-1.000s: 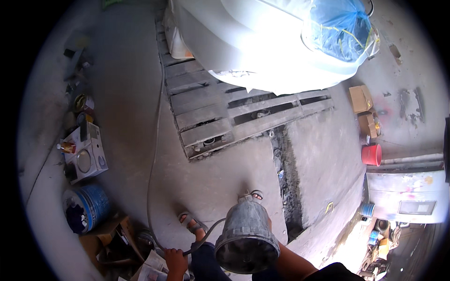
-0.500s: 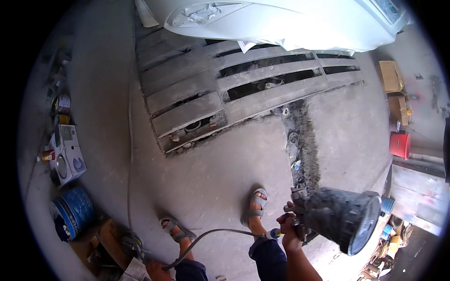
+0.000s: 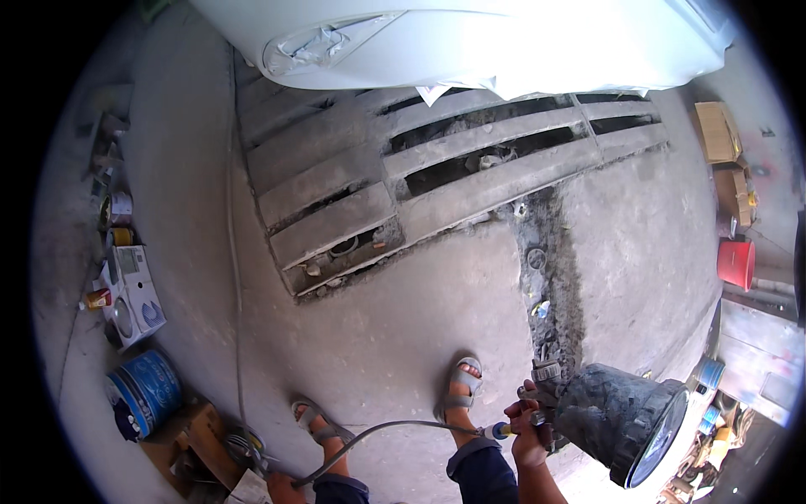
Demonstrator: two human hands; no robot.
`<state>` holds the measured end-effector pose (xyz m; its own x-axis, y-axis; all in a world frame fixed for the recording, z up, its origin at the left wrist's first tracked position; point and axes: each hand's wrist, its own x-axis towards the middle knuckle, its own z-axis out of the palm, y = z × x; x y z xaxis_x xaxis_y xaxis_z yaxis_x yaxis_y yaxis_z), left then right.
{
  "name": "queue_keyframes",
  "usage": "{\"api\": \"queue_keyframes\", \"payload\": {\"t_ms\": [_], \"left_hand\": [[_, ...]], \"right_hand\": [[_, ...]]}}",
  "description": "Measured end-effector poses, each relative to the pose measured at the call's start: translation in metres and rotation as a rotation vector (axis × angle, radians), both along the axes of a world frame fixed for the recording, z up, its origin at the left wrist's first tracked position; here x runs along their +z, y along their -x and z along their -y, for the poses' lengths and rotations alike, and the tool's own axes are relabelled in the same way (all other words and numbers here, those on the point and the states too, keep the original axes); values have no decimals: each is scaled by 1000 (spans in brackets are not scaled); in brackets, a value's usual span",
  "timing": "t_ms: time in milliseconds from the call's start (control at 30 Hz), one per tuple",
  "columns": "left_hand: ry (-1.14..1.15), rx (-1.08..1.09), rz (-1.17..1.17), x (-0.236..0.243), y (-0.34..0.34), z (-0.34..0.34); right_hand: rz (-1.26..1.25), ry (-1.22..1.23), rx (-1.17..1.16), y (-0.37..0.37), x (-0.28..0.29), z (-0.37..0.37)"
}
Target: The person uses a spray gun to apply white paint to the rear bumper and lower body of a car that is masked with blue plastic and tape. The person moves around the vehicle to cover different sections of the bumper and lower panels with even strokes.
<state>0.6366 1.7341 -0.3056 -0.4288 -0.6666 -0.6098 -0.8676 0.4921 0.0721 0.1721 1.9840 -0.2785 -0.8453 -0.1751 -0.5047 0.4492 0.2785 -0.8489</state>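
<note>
My right hand (image 3: 527,438) is closed around the grip of a spray gun (image 3: 546,395) with a big dark, stained cup (image 3: 613,420) tilted out to the right. A grey hose (image 3: 378,427) runs from a fitting by that hand across my legs to my left hand (image 3: 281,491), which is wrapped round it at the lower edge, partly out of view. My two sandalled feet (image 3: 460,386) stand on concrete beneath the hose. Ahead is the white front of a vehicle (image 3: 495,46), with crumpled covering in a lamp opening and loose sheeting under its lower edge.
Slatted concrete covers (image 3: 319,214) with gaps lead into a dirty channel (image 3: 554,277). Along the left lie boxes (image 3: 134,294), a blue drum (image 3: 144,391), cardboard (image 3: 201,445) and a long hose. On the right are cartons (image 3: 718,130), a red bucket (image 3: 735,262), a panel (image 3: 751,353) and clutter.
The gun and cup have swung from between my legs out to the right, now side-on. My left hand has dropped lower and leftward. The view has shifted, showing more of the covers.
</note>
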Motion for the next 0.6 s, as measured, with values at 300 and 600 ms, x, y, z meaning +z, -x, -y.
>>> {"api": "queue_keyframes", "payload": {"t_ms": [300,600], "left_hand": [[-17,-13,12,38,-3,18],[149,-39,-289,101,-34,67]], "right_hand": [[-57,-15,66,0,53,30],[-176,-33,97,-43,151,106]]}}
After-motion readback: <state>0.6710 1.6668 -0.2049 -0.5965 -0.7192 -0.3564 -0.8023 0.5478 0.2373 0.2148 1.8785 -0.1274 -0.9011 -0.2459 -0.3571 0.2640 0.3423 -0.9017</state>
